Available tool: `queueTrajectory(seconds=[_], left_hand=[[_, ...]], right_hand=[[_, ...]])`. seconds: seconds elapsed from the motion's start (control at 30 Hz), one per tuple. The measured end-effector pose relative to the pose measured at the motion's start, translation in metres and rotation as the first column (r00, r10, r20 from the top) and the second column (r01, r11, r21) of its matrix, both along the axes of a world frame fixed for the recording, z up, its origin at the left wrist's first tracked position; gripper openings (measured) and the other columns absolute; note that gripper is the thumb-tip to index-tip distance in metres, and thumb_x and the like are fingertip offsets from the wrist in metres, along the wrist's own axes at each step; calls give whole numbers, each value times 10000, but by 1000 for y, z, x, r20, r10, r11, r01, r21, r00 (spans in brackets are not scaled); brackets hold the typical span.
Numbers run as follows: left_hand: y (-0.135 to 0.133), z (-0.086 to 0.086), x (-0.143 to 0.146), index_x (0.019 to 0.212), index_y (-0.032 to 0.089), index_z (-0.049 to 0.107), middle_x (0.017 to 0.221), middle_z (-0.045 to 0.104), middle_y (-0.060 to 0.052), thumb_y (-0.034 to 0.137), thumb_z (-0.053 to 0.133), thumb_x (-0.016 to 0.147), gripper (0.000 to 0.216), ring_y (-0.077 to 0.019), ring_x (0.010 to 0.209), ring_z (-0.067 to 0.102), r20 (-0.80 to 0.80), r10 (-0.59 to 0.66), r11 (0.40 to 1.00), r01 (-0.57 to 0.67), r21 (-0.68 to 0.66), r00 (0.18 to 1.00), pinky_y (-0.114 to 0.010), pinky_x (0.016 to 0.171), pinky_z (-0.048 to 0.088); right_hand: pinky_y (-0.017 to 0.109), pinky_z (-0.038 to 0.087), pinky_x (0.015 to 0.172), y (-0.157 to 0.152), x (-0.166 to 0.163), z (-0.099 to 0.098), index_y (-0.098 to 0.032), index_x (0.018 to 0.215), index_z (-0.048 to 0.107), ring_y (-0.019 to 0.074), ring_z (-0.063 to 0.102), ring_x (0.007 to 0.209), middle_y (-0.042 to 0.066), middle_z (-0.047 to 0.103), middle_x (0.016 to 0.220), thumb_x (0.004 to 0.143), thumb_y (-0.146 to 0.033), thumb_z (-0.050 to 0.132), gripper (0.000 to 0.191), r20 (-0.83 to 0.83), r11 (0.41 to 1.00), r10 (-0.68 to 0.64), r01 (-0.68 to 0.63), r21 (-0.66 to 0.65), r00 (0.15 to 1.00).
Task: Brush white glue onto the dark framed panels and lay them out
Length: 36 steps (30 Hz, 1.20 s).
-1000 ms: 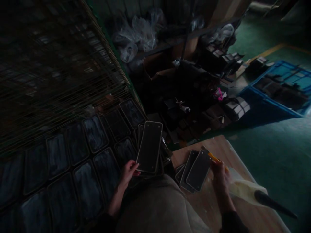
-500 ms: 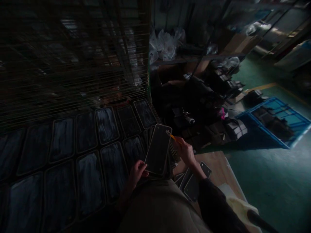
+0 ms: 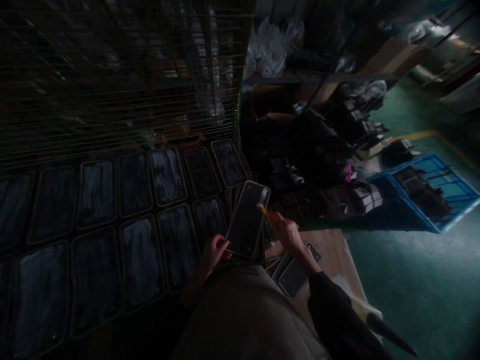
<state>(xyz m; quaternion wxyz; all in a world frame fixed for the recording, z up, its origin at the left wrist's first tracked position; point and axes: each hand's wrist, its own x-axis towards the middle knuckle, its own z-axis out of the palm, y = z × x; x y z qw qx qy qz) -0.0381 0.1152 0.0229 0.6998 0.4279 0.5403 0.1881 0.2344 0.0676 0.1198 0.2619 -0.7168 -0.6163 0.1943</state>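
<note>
My left hand pinches the lower left edge of a dark rectangular panel with rounded corners and a pale rim. The panel is tilted above a stack of similar ones. My right hand is closed around a brush with an orange handle. The brush's tip touches the panel near its upper right, below a short whitish streak. To the left lie rows of like panels, many smeared with a whitish coating, such as this coated panel.
A wooden board at my right carries several bare panels. Wire mesh rises behind the rows. On the floor at right stands a blue crate with dark pieces inside. Plastic bags sit on a shelf at the back.
The brush tip has moved down the panel from near its top right corner, and a whitish streak now shows above it. My left hand keeps its hold; the view has shifted slightly.
</note>
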Motion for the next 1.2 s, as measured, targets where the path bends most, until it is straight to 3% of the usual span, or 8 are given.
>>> queueTrajectory(seconds=[0.17,0.3,0.4,0.63,0.83,0.93,1.03,1.2], left_hand=[[1,-5,-1,842,191,455,668,592,35,458,662,707,365,-169,476,662,-7,7,1000,-7,-20,1000,-236,419,532],[1,-7,-2,829,185,461,645,601,39,468,673,694,378,-173,463,661,8,13,999,-13,-32,1000,-236,401,529],[1,-6,-1,829,184,469,653,617,34,466,683,687,381,-173,465,665,6,19,1000,-19,-13,1000,-232,400,530],[1,-5,-1,817,183,460,638,613,38,461,689,678,387,-172,454,660,14,19,1000,-19,-3,1000,-232,392,529],[1,-7,-2,831,179,467,647,621,32,456,679,693,375,-172,460,662,24,17,1000,-17,-16,1000,-239,400,537],[0,-9,-3,838,180,468,659,622,29,447,687,692,375,-171,458,661,39,23,1000,-22,-19,999,-237,401,535],[0,-10,-4,847,181,470,654,613,36,440,674,709,357,-169,462,663,58,24,1000,-24,2,998,-233,406,535],[1,-9,-4,828,185,470,664,615,37,433,672,704,343,-168,463,662,48,18,999,-16,-37,999,-234,399,529]], right_hand=[[223,458,585,-57,-38,9,-201,1187,578,149,644,660,35,674,791,981,-338,391,310,-176,977,127,-154,-149,976],[261,522,629,-70,-46,11,-180,1211,568,160,668,687,52,688,805,982,-381,376,360,-426,959,97,-199,-202,899],[277,540,635,-52,-29,4,-162,1184,573,165,670,673,49,685,770,982,-380,369,360,-477,967,68,-177,-186,876],[249,528,682,24,21,-10,-184,1177,568,169,684,741,45,705,831,965,-367,409,322,-221,991,-99,115,62,970],[247,494,686,56,21,-10,-188,1177,581,177,673,767,52,704,880,962,-304,411,298,-19,989,-93,94,118,996],[242,476,674,39,2,-10,-168,1177,579,177,664,778,76,695,920,968,-287,394,303,4,998,14,-14,64,1000],[226,459,633,0,-26,-2,-168,1182,580,162,654,722,68,687,866,971,-279,398,300,-56,987,150,-153,-47,987],[213,467,595,-51,-58,18,-176,1204,580,144,653,669,53,687,808,979,-258,378,313,-282,926,250,-314,-210,926]])
